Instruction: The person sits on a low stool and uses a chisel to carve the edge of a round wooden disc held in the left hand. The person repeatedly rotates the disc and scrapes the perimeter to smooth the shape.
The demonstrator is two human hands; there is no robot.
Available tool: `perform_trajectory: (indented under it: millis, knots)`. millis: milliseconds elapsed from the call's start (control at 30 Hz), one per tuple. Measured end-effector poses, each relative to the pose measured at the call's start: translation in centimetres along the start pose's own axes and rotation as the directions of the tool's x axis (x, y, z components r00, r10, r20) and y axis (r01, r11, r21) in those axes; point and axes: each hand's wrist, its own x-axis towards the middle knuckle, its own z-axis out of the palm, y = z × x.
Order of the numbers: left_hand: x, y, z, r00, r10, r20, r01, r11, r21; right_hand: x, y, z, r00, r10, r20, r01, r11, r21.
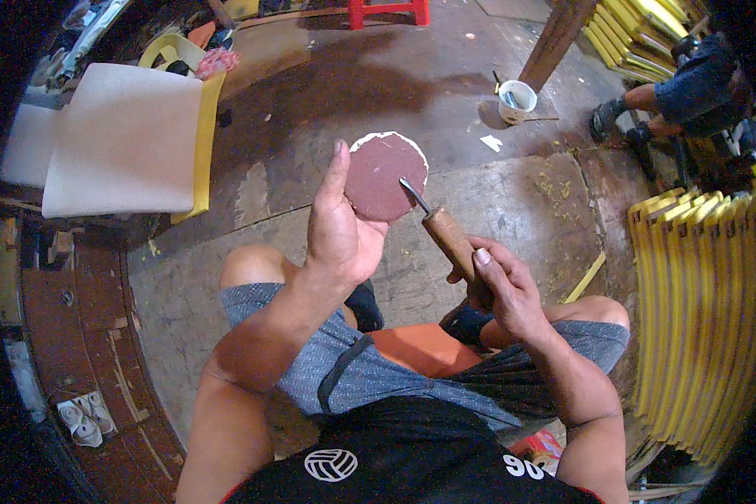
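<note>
Over your knees: work held up.
Left hand (338,231): you pinch the sanding disc (385,175).
Right hand (500,286): you clench the wooden-handled chisel (445,231), tip touching disc.

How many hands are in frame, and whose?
2 for sure: left hand holds the red disc; right hand grips the wooden-handled tool. The co-worker top right shows no clear hand; theirs may be hidden.

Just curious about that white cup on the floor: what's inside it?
A thin stick or brush handle leans inside the white cup, poking above the rim. Something dark shows near it, too small to name. Whatever sits lower is hidden by the cup's wall.
</note>
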Motion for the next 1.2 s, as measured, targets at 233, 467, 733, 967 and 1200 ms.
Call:
perform_trajectory:
  millis: [233,467,733,967,1200]
  knots:
    - [0.5,0.2,-0.6,0.996,-0.075,0.049,0.079,0.993,-0.089,-0.2,-0.2,0.5,0.990,-0.135,-0.039,0.123,0.968,-0.217]
    - [1.1,-0.2,-1.1,0.989,-0.118,0.086,0.128,0.983,-0.133,0.0,0.4,1.1,0.851,-0.516,0.100,0.471,0.664,-0.581]
    - [1.4,-1.3,-1.1,0.998,-0.029,-0.059,0.026,0.998,-0.054,-0.3,-1.3,2.0,0.891,-0.444,0.096,0.359,0.558,-0.748]
    - [1.5,-1.8,-1.7,0.997,-0.044,-0.066,0.038,0.995,-0.088,-0.2,-0.9,2.1,0.901,-0.424,0.088,0.327,0.533,-0.781]
    - [1.7,-0.6,-1.3,0.997,-0.050,-0.050,0.047,0.997,-0.069,-0.4,-1.4,2.4,0.879,-0.468,0.092,0.342,0.483,-0.806]
